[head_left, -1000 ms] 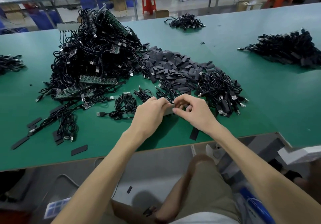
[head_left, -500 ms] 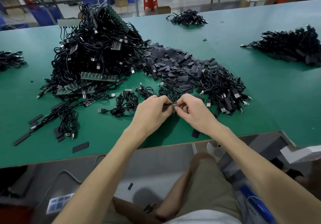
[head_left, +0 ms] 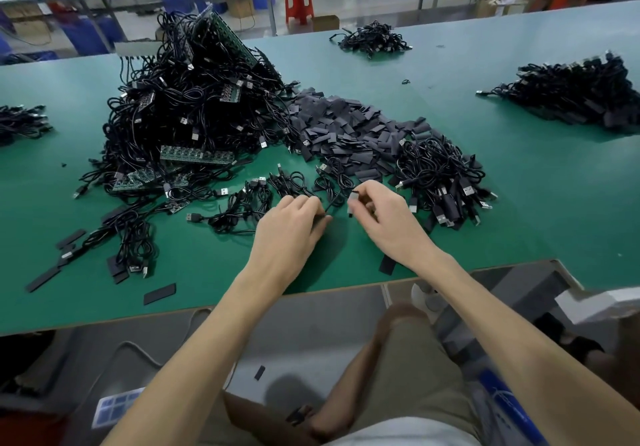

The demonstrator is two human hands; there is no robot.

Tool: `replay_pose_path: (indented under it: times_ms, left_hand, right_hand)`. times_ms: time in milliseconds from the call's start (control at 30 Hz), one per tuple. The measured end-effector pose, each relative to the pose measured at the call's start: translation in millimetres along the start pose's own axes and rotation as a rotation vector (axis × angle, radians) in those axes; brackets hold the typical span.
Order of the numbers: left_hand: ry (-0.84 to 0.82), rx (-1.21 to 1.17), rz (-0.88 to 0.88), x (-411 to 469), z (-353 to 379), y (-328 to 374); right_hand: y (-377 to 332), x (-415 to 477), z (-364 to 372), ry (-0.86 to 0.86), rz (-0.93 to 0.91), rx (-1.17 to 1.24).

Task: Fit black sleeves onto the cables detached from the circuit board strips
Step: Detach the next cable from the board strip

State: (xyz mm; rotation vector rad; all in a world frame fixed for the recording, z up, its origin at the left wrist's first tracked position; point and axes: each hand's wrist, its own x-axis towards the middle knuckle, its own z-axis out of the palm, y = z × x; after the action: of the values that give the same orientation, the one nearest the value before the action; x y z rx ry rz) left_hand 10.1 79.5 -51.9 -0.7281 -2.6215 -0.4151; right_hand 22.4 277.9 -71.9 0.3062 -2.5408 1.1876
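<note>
A: so left hand (head_left: 294, 227) curls round the thin black cable (head_left: 331, 203), right hand (head_left: 388, 224) pinches its end, low over the green surface (head_left: 207, 258). Tips?
B: Pull it taut, feed 1 flat black sleeve (head_left: 386, 265) on straight.

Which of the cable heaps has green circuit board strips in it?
The tall heap at left centre, beside the pile of sleeves: green strips poke from its top and front. The other heaps show no strips.

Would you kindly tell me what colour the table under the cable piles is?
The table is green; head view.
</note>
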Motion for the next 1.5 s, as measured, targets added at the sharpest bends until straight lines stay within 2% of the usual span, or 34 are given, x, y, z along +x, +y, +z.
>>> replay_pose_path:
  times_ms: [167, 267, 367, 567, 800, 933, 1067, 1167, 1300, 1400, 1500]
  left_hand:
    - [0.024, 0.103, -0.170, -4.3, -1.1, -31.1]
    - [0.055, 0.137, -0.282, -6.9, -0.4, -44.9]
    - [0.056, 0.142, -0.346, -6.0, 0.6, -51.8]
    - [0.022, 0.220, -0.366, -5.2, 4.4, -49.8]
    - [-0.026, 0.220, -0.451, -1.6, -2.3, -50.2]
    - [-0.021, 0.181, -0.366, -4.6, -2.9, -43.0]
    - [-0.008, -0.044, -0.101, -6.5, -1.3, -23.1]
    - [-0.092, -0.215, 0.013, -3.4, 6.9, -4.9]
    - [-0.134, -0.114, 0.055, 2.2, 23.9, 12.1]
    - [-0.117, -0.185, 0.036, 6.9, 28.5, 20.1]
    - [-0.103, -0.251, -0.011, 10.1, 26.7, 20.0]
  right_hand:
    - [1.9, 1.8, -2.6, 0.099, 0.032, 0.042]
    - [0.6, 2.3, -2.6, 0.137, 0.067, 0.162]
    - [-1.5, 0.5, -5.6, 0.237, 0.023, 0.274]
    - [-3.0, -3.8, -7.6, 0.352, -0.075, 0.335]
    - [-4.8, -2.7, -13.7, 0.491, -0.008, 0.414]
    - [-4.1, -2.1, -12.6, 0.455, -0.001, 0.405]
    - [-2.2, -1.2, -10.7, 0.388, -0.027, 0.421]
    - [-2.3, -1.3, -9.7, 0.346, -0.027, 0.446]
    - [-3.9, -1.9, -9.4, 0.310, -0.029, 0.421]
    - [-1.1, -2.2, -11.8, 0.312, -0.018, 0.283]
    - [3.1, -1.8, -13.3, 0.314, 0.060, 0.258]
